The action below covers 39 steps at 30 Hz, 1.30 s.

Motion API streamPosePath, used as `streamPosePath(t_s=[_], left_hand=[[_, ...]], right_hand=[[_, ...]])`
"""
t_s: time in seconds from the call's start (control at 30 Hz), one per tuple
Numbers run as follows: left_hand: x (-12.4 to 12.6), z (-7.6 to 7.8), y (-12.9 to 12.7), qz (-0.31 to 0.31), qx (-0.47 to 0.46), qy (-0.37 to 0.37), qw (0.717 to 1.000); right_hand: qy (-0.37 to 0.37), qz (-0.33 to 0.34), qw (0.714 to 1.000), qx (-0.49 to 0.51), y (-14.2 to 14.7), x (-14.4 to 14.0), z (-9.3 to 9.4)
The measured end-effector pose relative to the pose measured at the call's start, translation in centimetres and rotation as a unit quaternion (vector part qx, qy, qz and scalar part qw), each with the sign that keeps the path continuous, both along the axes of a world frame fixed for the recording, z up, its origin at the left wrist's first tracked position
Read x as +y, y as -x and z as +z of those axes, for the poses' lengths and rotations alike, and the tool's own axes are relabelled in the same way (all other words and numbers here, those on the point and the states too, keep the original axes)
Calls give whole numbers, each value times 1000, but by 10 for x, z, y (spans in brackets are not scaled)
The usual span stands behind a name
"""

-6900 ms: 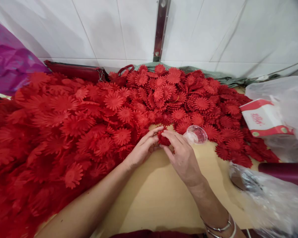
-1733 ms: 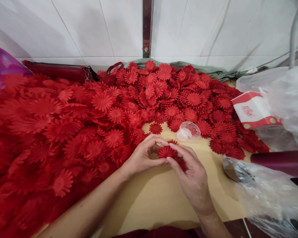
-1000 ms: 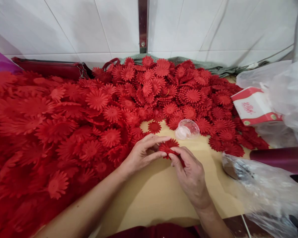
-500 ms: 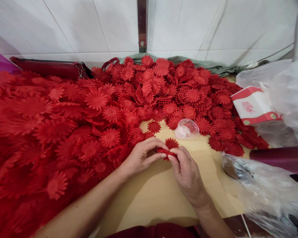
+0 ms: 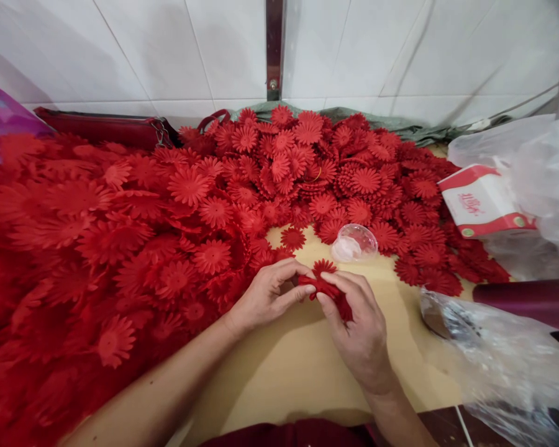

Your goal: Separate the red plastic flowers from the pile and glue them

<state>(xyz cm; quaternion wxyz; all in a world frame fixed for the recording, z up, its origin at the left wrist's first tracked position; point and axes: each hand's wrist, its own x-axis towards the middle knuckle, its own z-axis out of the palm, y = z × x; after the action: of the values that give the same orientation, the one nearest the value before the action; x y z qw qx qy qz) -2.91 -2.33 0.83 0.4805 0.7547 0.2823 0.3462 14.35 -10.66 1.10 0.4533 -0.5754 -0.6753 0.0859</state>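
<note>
A big heap of red flower pieces (image 5: 135,236) covers the left and far side of the counter (image 5: 289,366), up to the white tiled wall (image 5: 168,49). That heap looks the same as a second ago, as do the clear plastic bag (image 5: 503,366) on the right, the red and white box (image 5: 484,202) and the small clear cup (image 5: 354,242) lying by the edge of the pile.

What has changed is small and sits between the hands. The left hand (image 5: 265,298) and right hand (image 5: 358,329) have drawn closer together over the bare wood. The red flower (image 5: 323,287) they share was spread open and flat a moment earlier; now it is bunched and folded. The thumb and fingers (image 5: 291,293) of the left hand pinch one end, and the right hand's fingers are curled tight round the other end, with more red showing in that palm. To me this looks like the petals being gathered and pressed into shape. One loose flower (image 5: 325,267) lies just beyond the fingertips.
</note>
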Motion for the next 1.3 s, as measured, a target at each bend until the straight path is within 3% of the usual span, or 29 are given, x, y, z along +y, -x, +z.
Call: streamPosePath(t_s=[0.23,0.47,0.63,0.83,1.07,1.3], left_hand=[[-2,-2,-3,-12,-4,16,1000],[-3,-4,-7,26,-102,159,982],[-2,-5,-7,2,-119,225,967],[-1,-5,-6,30,-129,276,952],[-3,-5,-8,35,-148,307,939],[-4,0,-7,-7,-181,374,909]], right_hand=[[22,11,998,59,-1,0,-2],[19,-43,994,102,0,-3,-7],[18,-48,993,110,0,-3,-10],[27,-19,997,65,3,-1,-12],[-85,-66,989,-97,8,1,-6],[-81,-28,995,-48,6,0,-3]])
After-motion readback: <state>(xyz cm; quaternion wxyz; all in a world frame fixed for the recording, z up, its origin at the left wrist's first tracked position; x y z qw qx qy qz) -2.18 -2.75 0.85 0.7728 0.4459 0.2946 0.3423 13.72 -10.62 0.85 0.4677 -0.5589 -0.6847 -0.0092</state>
